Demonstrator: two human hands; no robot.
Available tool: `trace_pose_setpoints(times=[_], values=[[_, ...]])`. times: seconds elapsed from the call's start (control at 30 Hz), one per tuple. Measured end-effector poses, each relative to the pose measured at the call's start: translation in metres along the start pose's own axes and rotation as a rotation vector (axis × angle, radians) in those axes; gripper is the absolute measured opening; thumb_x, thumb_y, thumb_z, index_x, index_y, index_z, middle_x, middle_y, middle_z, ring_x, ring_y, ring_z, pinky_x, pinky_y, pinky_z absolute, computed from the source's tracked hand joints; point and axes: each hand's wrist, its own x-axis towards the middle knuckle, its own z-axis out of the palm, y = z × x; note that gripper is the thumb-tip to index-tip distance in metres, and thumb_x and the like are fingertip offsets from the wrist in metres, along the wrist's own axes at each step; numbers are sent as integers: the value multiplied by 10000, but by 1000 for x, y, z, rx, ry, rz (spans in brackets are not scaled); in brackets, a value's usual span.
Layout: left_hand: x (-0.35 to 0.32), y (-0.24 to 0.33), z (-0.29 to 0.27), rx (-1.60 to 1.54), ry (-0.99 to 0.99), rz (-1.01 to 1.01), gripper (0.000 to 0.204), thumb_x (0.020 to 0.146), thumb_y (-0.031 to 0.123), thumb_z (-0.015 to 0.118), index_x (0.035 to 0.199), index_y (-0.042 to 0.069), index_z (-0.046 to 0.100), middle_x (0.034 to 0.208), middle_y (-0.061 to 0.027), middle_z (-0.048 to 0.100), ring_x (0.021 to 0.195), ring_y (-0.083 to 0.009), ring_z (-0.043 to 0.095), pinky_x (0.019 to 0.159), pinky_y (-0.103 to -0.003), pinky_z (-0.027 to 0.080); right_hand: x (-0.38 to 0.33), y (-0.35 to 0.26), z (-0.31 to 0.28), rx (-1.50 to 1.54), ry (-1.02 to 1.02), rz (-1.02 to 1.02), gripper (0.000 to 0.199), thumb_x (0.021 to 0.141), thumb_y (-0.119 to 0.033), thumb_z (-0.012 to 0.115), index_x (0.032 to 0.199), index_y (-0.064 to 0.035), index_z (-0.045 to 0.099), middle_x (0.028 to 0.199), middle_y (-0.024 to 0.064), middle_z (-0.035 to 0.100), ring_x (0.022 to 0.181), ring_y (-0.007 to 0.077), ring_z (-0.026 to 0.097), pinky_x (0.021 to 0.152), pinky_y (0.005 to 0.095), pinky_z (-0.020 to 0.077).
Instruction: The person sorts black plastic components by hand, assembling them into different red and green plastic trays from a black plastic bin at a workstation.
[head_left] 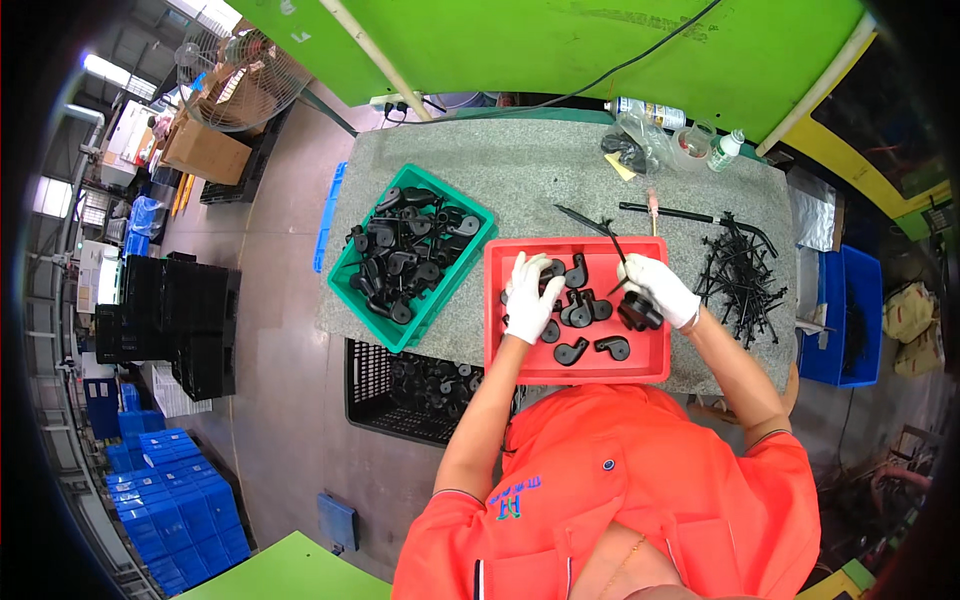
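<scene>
Here's the gloved left hand (530,305), fingers parted and curved over the left side of the red tray (580,374), right beside a black part; whether they grip it, I cannot tell. Across the tray, the gloved right hand (660,290) has its fingertips pinched on a thin black stem (618,246) that slants up beyond them, with dark round pieces (640,311) just below those fingers. Between the two sets of fingers lie loose black parts (579,311), rounded with short necks. Left of the left fingers sits a green tray (452,286) heaped with similar pieces; right of the right fingers, a tangle of black sprues (742,280) spreads over the grey tabletop (530,150).
</scene>
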Motion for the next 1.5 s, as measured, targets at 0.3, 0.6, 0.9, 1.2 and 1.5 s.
trace_pose_setpoints(times=[0.3,0.6,0.9,1.2,1.5], values=[[-18,52,12,-1396,-612,-309,666,841,596,483,1222,55,404,1034,-85,506,861,-148,538,603,-309,516,41,19,29,53,427,-224,206,922,-246,506,830,-62,507,698,-18,456,632,78,434,578,258,388],[-8,64,12,-1324,-339,-716,162,866,179,582,1005,96,567,829,-38,611,642,-131,600,502,-286,523,35,38,52,-569,737,-217,194,907,-253,485,917,-62,512,713,199,585,694,366,607,584,436,445],[-16,93,15,-388,-2,479,336,651,-17,665,965,30,554,907,-138,579,895,-323,552,814,-335,447,37,60,4,378,973,-224,229,930,-246,438,762,-92,457,534,-19,404,400,66,335,365,245,273],[-4,86,15,-1647,-772,-534,475,846,263,496,1259,39,434,1224,-96,501,1003,-206,574,783,-381,523,23,42,-10,314,916,-406,214,952,-229,426,783,-100,445,535,-34,365,428,56,337,382,232,271],[26,59,-23,-1893,-1082,-576,670,778,286,520,1355,5,327,1345,-181,398,1222,-312,427,846,-543,466,33,4,34,37,704,-472,163,930,-165,449,826,-47,492,609,8,425,515,63,406,465,240,341]])
